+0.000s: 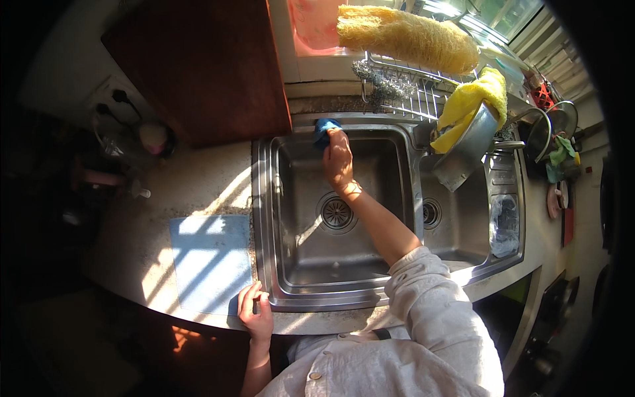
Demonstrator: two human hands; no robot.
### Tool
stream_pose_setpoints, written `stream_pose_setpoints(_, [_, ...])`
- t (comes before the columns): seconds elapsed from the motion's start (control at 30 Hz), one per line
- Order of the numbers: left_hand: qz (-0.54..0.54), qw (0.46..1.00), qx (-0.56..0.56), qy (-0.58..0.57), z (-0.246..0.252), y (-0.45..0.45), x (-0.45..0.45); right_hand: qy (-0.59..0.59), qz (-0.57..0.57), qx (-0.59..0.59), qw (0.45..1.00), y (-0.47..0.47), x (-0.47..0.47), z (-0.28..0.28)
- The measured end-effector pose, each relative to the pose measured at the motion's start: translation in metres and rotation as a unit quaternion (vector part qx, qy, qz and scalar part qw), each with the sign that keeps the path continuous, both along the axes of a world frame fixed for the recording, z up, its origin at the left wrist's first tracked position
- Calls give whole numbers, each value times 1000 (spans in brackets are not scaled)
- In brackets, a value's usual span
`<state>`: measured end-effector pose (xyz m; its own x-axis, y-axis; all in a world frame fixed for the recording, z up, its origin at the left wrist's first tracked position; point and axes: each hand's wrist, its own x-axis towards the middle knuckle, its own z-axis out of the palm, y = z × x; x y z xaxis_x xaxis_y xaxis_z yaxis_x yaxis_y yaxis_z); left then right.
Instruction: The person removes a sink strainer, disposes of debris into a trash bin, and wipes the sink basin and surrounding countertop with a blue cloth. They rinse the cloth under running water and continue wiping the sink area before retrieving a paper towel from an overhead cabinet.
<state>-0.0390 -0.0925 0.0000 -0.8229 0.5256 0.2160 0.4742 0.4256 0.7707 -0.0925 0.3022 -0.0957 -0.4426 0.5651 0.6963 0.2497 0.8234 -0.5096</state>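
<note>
My right hand (339,156) reaches across the large basin of a stainless steel sink (302,248) and grips a bunched blue cloth (325,130). The cloth touches the basin's far rim, towards its left. Below my forearm lies the round drain strainer (337,212). At the counter's front edge, my left hand (256,310) rests by the sink's near left corner with its fingers loosely bent and nothing seen in them. Beside it a light blue cloth (211,268) is spread flat on the counter, striped by sunlight and shadow.
A dark reddish-brown board (213,69) stands behind the left counter. A wire rack (421,92) holds steel wool (387,84) and a loofah (407,39). At the small basin, a yellow cloth (459,104) hangs over a tilted metal pot (466,149). A plastic-wrapped item (504,226) lies on the drainboard.
</note>
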Motion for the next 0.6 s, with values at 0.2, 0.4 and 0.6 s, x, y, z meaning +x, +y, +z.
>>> stream_pose_setpoints(0.2, [16, 999, 2, -40, 0, 8, 5, -360, 53, 153, 919, -7, -5, 0])
stream_pose_setpoints(0.4, [-14, 1000, -23, -15, -4, 23, 8, -366, 11, 238, 900, 44, 14, -8])
stream_pose_setpoints(0.6, [-37, 997, -9, -68, -2, 39, 17, -402, -265, 113, 869, 80, 88, 7])
